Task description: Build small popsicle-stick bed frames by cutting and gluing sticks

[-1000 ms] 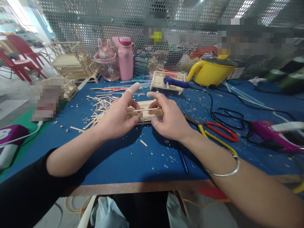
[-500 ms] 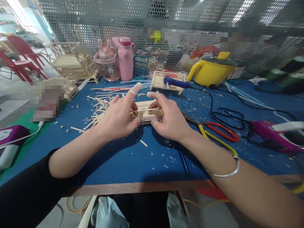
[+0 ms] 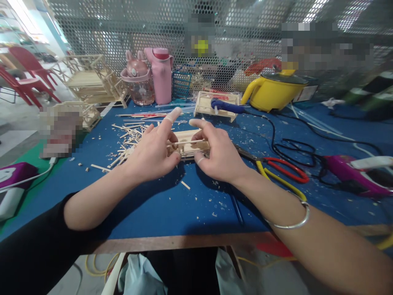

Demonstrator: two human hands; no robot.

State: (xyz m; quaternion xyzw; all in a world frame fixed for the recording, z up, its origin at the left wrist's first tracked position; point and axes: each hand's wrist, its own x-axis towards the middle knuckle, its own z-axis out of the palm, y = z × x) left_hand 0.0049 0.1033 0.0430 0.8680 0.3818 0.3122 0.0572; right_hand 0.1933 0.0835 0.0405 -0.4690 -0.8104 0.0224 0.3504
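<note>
A small model made of thin wooden sticks [image 3: 188, 148] sits on the blue table between my hands. My left hand [image 3: 153, 149] grips its left end, the thumb low in front and the index finger, in a white finger cover, pointing up and away. At the right end my right hand [image 3: 217, 153] pinches the model between thumb and fingers, its index finger raised clear. Both palms hide the ends of the model. A loose pile of cut wooden sticks [image 3: 130, 141] lies just left of my left hand.
Right of my hands lie pliers [image 3: 285, 172] with red and yellow handles. A blue glue gun [image 3: 227, 106] rests on another stick model [image 3: 202, 112]. Behind stand a yellow pot [image 3: 273, 94], a pink bottle [image 3: 162, 78] and a clear jar [image 3: 141, 88]. Black cords [image 3: 276, 139] cross the right side.
Both hands keep their hold on the stick model. They have shifted only very slightly to the left; everything else on the table stays in place.
</note>
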